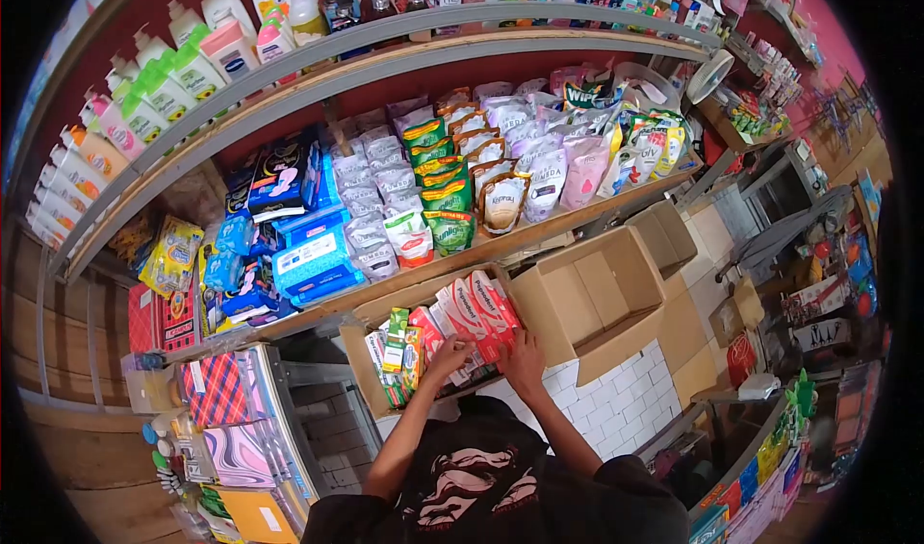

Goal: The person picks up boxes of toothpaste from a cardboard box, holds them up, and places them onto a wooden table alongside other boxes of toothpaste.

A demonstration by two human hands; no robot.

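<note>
An open cardboard box (pixel 358 350) sits on the lower wooden shelf, packed with red and white toothpaste boxes (pixel 474 305) and some green ones (pixel 396 340). My left hand (pixel 449 357) grips the near end of the red boxes from the left. My right hand (pixel 524 354) holds the same bundle from the right, fingers pressed against its edge. Both arms reach up from my black printed shirt (pixel 481 477).
An empty open carton (pixel 589 299) stands right of the packed box. Refill pouches (pixel 452 193) and blue packs (pixel 308 255) fill the shelf above. Pump bottles (pixel 192 63) line the top shelf. Notebooks (pixel 231 419) are stacked lower left. White tiles (pixel 606 390) lie below.
</note>
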